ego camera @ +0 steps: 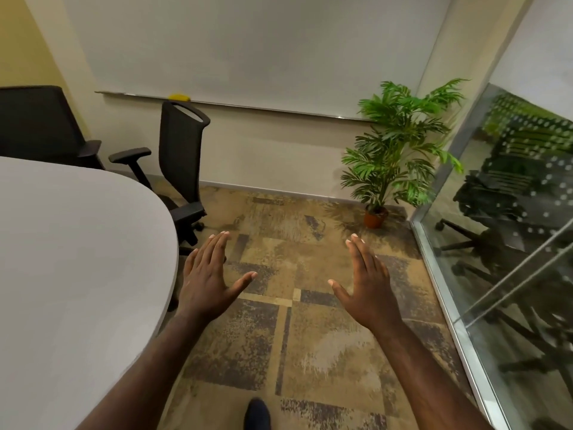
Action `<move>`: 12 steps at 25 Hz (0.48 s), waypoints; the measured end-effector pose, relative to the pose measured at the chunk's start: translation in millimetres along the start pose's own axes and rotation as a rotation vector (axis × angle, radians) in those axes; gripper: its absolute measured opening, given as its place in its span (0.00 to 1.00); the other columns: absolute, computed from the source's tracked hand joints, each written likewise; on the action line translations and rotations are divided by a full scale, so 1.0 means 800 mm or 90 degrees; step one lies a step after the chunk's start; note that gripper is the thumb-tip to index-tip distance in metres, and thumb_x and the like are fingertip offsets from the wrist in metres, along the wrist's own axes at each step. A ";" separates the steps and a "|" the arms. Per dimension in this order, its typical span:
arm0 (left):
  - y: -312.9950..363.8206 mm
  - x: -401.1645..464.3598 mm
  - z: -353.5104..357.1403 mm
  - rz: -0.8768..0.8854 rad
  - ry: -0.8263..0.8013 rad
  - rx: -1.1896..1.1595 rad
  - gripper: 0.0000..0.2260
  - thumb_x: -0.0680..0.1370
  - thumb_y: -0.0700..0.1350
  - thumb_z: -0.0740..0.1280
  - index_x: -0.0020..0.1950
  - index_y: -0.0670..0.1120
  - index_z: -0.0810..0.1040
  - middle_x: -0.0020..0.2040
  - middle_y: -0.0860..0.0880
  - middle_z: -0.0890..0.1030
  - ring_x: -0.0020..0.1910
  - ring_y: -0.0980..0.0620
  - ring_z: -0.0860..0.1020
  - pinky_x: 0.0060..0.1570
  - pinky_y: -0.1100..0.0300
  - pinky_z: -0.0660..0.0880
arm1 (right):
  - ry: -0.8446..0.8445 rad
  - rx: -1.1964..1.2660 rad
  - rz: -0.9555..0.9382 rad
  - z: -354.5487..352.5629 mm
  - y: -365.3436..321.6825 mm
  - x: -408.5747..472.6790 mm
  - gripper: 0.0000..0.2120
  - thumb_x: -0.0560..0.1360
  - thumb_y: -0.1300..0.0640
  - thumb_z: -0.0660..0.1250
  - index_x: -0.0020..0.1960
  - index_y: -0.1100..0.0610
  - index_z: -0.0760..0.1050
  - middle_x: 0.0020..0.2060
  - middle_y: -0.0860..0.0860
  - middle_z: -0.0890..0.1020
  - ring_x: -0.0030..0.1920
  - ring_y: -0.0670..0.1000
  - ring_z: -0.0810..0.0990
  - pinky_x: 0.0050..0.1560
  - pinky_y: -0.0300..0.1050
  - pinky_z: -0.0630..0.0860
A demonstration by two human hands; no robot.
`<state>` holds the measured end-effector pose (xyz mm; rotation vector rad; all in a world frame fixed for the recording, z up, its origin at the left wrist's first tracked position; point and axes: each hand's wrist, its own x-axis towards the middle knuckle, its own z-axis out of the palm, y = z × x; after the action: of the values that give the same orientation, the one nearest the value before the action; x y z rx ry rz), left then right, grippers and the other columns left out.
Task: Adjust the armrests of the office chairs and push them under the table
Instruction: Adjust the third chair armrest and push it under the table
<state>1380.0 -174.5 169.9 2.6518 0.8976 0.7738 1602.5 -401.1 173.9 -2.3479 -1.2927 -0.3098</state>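
A rounded white table (77,243) fills the left side. A black mesh-back office chair (181,156) stands at the table's far curved edge, its seat tucked partly beneath the top, one armrest (130,155) raised above the table level and the other (189,211) lower near the edge. A second black chair (37,125) stands further left behind the table. My left hand (209,277) and my right hand (367,280) hover flat over the carpet, fingers straight and spread, holding nothing. Both are apart from the chairs.
A potted palm (400,150) stands in the far right corner. A glass wall (511,243) with a metal frame runs along the right, more chairs visible behind it. A whiteboard (248,51) hangs on the far wall. A dark shoe (257,414) shows on the patterned carpet (310,336).
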 end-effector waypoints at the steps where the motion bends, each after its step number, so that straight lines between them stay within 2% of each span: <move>1: -0.010 0.019 0.011 -0.009 0.004 0.003 0.42 0.72 0.75 0.54 0.78 0.52 0.52 0.78 0.48 0.60 0.76 0.53 0.53 0.73 0.49 0.50 | -0.005 0.003 -0.004 0.015 0.007 0.023 0.41 0.73 0.43 0.67 0.78 0.52 0.49 0.78 0.49 0.53 0.76 0.52 0.55 0.71 0.56 0.55; 8: -0.088 0.165 0.069 -0.044 -0.015 -0.006 0.42 0.71 0.75 0.55 0.78 0.51 0.54 0.78 0.49 0.59 0.77 0.55 0.49 0.74 0.47 0.52 | -0.062 0.017 -0.016 0.107 0.023 0.196 0.42 0.74 0.41 0.66 0.78 0.51 0.46 0.78 0.49 0.54 0.75 0.53 0.56 0.72 0.58 0.55; 12: -0.125 0.232 0.094 -0.053 -0.049 0.002 0.43 0.71 0.75 0.55 0.78 0.51 0.53 0.78 0.49 0.58 0.76 0.58 0.46 0.74 0.50 0.48 | -0.075 0.031 -0.006 0.151 0.020 0.282 0.41 0.74 0.41 0.66 0.78 0.51 0.47 0.77 0.50 0.56 0.74 0.54 0.58 0.72 0.58 0.55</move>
<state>1496.8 14.7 145.4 2.6098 0.9822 0.6477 1735.6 -183.3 153.0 -2.3496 -1.3492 -0.1433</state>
